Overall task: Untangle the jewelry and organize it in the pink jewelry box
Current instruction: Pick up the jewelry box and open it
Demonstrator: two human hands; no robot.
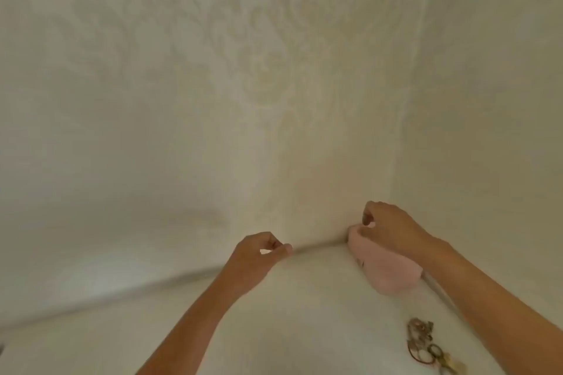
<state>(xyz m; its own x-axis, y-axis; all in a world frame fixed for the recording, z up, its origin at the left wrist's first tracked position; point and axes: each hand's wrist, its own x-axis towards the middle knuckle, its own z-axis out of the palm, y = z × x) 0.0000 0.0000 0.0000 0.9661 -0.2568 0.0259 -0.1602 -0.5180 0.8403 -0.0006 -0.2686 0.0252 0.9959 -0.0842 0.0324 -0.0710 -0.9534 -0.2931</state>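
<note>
Item: pink box [387, 274], recorded on a white surface [304, 329] in the corner where it met a pale patterned wall [213, 100]; lid state could not be told, the frame being blurred. Right hand [393, 233]: laid over the far end of the box, with fingers curled narrow and thumb and forefinger closed on its far edge. Left hand [256, 259]: raised to the left of the box and apart from it, with fingers curled in and thumb brought close to the forefinger tip; nothing was seen held between them. Item: jewelry [426, 344], one tangled heap of dull metal pieces with a red loop at its near end. It was left on the surface, nearer the person than the box, apart from it, just left of the right forearm and untouched by either hand.
</note>
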